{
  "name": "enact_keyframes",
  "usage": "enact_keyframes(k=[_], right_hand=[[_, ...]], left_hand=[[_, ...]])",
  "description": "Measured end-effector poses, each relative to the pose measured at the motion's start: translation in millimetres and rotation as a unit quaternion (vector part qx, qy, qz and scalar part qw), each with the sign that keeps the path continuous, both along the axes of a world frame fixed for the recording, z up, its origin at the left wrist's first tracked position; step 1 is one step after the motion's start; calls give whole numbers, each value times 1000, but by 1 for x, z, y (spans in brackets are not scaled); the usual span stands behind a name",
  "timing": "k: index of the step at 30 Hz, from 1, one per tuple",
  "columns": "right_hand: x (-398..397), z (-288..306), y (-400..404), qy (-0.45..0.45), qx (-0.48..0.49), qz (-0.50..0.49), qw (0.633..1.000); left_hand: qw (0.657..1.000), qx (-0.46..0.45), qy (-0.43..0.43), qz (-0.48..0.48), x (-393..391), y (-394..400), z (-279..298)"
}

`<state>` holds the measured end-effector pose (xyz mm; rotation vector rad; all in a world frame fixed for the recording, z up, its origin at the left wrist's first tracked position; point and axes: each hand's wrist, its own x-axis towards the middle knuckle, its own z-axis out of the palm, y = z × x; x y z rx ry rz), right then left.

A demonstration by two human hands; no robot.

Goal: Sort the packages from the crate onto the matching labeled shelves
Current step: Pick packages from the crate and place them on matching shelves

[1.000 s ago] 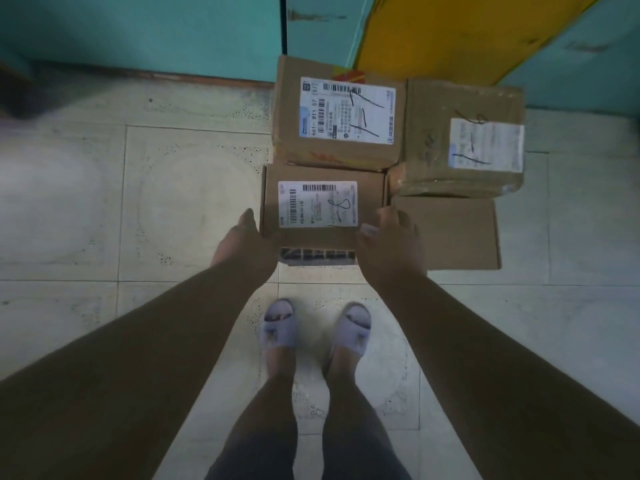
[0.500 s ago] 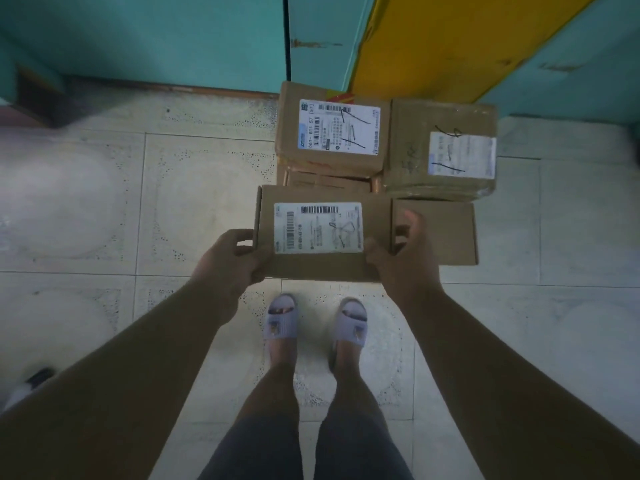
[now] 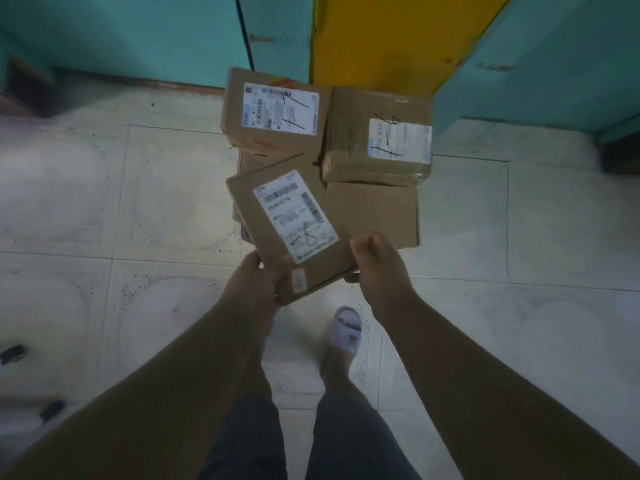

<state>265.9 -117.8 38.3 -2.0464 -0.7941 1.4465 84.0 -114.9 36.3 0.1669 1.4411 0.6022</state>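
I hold a flat cardboard box [image 3: 270,223] with a white barcode label, lifted above the floor and turned at an angle. My left hand [image 3: 256,282] grips its near left corner. My right hand [image 3: 377,268] is on its near right edge, fingers curled under. Behind it a pile of cardboard packages stands on the floor: a labelled box [image 3: 277,109] at the back left, a taped box [image 3: 377,133] with a white label at the back right, and a plain flat box [image 3: 377,213] under that one.
Pale floor tiles [image 3: 138,202] spread all around. Teal panels [image 3: 138,36] and a yellow panel [image 3: 391,39] rise behind the pile. My right foot in a pale slipper [image 3: 344,332] stands just below the held box. Small dark objects [image 3: 14,353] lie at the far left.
The labelled box has come up off the pile towards me and rotated from square to slanted. Both hands shifted to its near end. The view tilted a little.
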Motion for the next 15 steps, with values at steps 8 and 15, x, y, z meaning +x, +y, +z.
enact_keyframes(k=[8,15], right_hand=[[61,-90,3,-316,54,347,881],[72,-153,16,-508,31,468,722]], left_hand=[[992,4,122,20,15,-34,-59],[990,20,140,-13,13,-49,-94]])
